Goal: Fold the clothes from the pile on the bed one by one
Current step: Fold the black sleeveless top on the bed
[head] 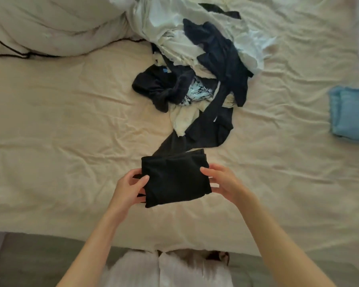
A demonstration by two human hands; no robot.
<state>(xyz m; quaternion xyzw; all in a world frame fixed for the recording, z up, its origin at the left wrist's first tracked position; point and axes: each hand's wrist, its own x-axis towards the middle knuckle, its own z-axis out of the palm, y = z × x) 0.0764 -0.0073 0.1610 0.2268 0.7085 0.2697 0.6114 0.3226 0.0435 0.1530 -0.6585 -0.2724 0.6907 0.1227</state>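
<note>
— Head view, then; how much room is round you?

— Bare wrinkled sheet lies wide on both sides of my arms; the bed [71, 125] ends at its near edge, close to my body; a folded blue cloth [350, 114] sits at the right edge.

— And the piece itself?

— My left hand [129, 187] and right hand [222, 183] each grip a short end of the folded black garment [174, 179]; its long axis runs left to right, tilted slightly; the pile [199, 65] lies just beyond it.

Folded black garment [175, 180] between both hands
</note>
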